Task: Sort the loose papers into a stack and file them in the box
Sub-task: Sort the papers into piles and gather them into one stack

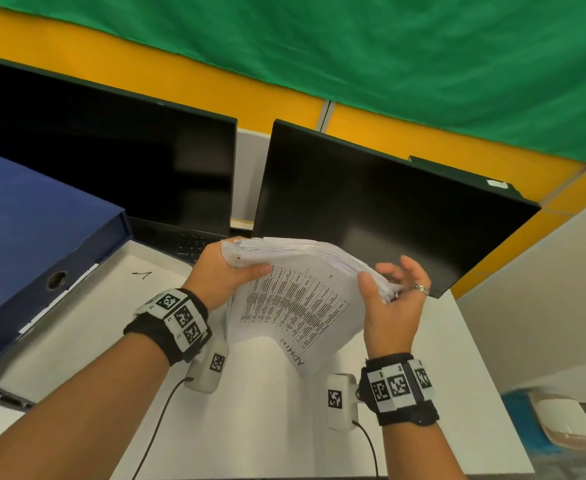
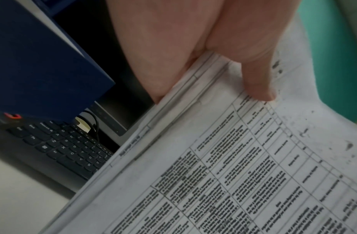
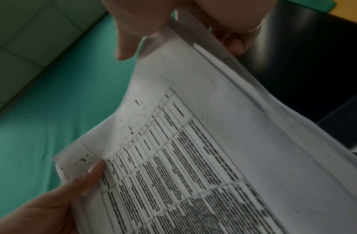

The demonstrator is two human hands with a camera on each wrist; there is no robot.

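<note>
Both hands hold a thick stack of printed papers [image 1: 295,296] in the air above the white desk [image 1: 267,427]; its top sheet shows a table of text. My left hand [image 1: 215,275] grips the stack's left edge, thumb [image 2: 253,76] pressed on the top sheet, fingers hidden underneath. My right hand [image 1: 374,292] pinches the fanned right edge, thumb [image 3: 129,39] in front, ringed fingers curled behind. The papers [image 2: 213,174] bend between the hands. The blue box file [image 1: 42,244] lies at the left, with a white surface [image 1: 111,306] bearing a tick mark beside it.
Two dark monitors [image 1: 128,161] [image 1: 371,209] stand behind the papers. A black keyboard [image 2: 63,145] lies under the left monitor, next to the box file's corner. The desk's right edge [image 1: 492,393] drops to the floor. Cables trail from both wrist cameras across the desk.
</note>
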